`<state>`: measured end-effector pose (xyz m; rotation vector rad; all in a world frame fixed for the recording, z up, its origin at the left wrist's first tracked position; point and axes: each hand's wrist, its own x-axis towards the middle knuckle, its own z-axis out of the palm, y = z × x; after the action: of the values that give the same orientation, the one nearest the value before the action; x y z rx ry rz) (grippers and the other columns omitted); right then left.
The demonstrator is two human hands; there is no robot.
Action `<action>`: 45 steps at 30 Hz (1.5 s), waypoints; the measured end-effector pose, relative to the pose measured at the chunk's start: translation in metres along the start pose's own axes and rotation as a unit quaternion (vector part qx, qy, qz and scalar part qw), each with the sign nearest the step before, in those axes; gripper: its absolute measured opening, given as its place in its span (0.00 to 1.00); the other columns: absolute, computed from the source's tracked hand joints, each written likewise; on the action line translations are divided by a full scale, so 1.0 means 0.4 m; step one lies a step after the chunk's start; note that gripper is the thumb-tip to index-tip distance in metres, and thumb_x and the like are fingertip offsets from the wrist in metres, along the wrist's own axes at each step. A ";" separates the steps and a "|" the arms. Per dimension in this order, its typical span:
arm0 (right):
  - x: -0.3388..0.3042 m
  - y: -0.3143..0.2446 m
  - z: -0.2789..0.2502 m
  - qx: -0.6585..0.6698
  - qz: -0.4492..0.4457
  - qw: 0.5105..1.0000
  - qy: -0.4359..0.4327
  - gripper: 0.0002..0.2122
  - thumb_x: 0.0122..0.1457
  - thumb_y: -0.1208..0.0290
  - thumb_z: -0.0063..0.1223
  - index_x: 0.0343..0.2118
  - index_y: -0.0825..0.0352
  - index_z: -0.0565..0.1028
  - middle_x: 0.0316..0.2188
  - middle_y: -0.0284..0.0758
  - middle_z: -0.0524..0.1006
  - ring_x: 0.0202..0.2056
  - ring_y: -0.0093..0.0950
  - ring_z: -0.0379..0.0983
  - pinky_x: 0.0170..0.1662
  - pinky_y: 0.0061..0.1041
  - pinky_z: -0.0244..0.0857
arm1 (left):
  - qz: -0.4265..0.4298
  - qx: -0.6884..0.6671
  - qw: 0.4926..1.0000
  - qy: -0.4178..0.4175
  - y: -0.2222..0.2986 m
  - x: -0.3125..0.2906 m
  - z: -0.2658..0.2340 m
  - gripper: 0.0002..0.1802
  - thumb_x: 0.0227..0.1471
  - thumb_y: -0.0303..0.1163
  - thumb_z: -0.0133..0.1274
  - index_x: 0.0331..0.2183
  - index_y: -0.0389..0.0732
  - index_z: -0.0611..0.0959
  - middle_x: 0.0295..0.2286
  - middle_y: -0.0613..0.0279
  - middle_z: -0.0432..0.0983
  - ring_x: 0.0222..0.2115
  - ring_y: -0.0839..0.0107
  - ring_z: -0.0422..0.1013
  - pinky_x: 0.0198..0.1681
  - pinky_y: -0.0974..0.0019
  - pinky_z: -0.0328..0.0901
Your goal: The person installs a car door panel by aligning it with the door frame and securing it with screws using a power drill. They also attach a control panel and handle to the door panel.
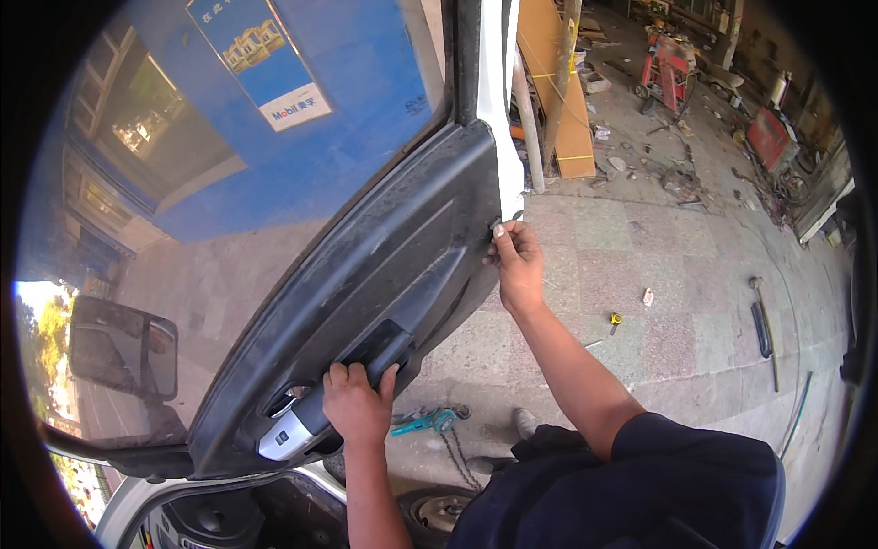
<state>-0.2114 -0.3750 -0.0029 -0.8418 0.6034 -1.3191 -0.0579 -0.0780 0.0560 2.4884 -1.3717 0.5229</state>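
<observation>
An open vehicle door with a black inner trim panel [384, 265] fills the middle of the head view, its window above it. My left hand [358, 403] is closed over the black pull handle [380, 352] low on the panel. My right hand [517, 261] reaches to the door's rear edge and pinches a small dark part [506, 220] there, beside the white painted door edge [506, 137]. What the fingers pinch is too small to tell.
A side mirror [123, 348] hangs at the left. Below the door on the paved ground lie a teal hand tool [422, 423], a chain and a wheel. Further right lie a hammer [761, 320] and small bits. Orange boards [560, 82] and red machines stand behind.
</observation>
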 end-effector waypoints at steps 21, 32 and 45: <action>0.055 -0.054 -0.064 -0.103 0.057 0.990 -0.084 0.10 0.73 0.65 0.69 0.42 0.67 0.81 0.35 0.30 0.80 0.36 0.21 0.78 0.41 0.28 0.81 | -0.005 -0.009 1.000 0.003 0.003 0.001 -0.005 0.31 0.53 0.57 0.74 0.28 0.38 0.80 0.35 0.48 0.75 0.39 0.41 0.76 0.39 0.40 0.73; 0.153 -0.112 -0.112 -0.182 -0.020 0.968 -0.171 0.14 0.61 0.75 0.79 0.46 0.66 0.82 0.40 0.24 0.80 0.44 0.21 0.77 0.54 0.27 0.72 | -0.009 -0.012 1.000 -0.013 -0.002 0.009 0.002 0.31 0.54 0.57 0.73 0.27 0.39 0.79 0.33 0.47 0.73 0.38 0.41 0.75 0.38 0.40 0.73; 0.083 -0.080 -0.062 -0.178 -0.050 0.980 -0.069 0.10 0.64 0.78 0.76 0.38 0.65 0.80 0.36 0.25 0.82 0.40 0.16 0.77 0.45 0.21 0.74 | 0.006 0.010 1.000 -0.005 -0.004 0.016 0.013 0.33 0.53 0.58 0.74 0.27 0.39 0.77 0.31 0.48 0.71 0.35 0.41 0.74 0.35 0.40 0.71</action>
<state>-0.2440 -0.4134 0.0115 -1.2611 0.7050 -1.2478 -0.0524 -0.0838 0.0539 2.5030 -1.3942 0.5288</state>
